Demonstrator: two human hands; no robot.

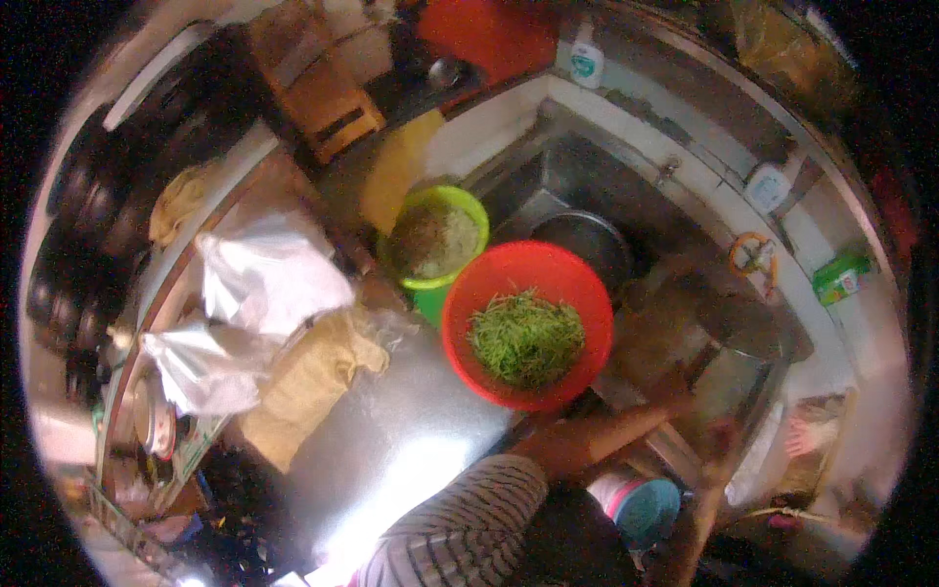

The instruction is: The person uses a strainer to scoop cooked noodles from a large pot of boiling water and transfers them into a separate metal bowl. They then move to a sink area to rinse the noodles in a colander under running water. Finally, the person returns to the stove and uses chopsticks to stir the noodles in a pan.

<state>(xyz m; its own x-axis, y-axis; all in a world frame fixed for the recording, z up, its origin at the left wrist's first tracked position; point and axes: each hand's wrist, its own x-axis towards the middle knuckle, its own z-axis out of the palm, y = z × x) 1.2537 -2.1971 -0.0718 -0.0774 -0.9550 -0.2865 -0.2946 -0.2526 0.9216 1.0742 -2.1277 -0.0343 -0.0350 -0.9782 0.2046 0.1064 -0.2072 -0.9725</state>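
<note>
Both my arms reach right, into the dim sink area (pixel 646 338). My left hand (pixel 687 393), past a striped sleeve, and my right hand (pixel 722 442) are close together, low in the sink area. Their fingers are blurred and dark, so I cannot make out what they hold, if anything. Left of them, a red basin (pixel 458 328) holds a heap of thin green vegetable shreds (pixel 528 338). Behind it to the left stands a yellow-green bowl (pixel 479 210) with pale and brownish contents. A dark round pot (pixel 587 245) sits beyond the red basin, partly hidden by it.
On the left, white plastic bags (pixel 279 274) and a tan cloth sack (pixel 308 391) lie by a shiny metal counter (pixel 391 421). A blue tub (pixel 648 509) stands below my arms. White bottles (pixel 587 64) and a green packet (pixel 841 279) line the ledge.
</note>
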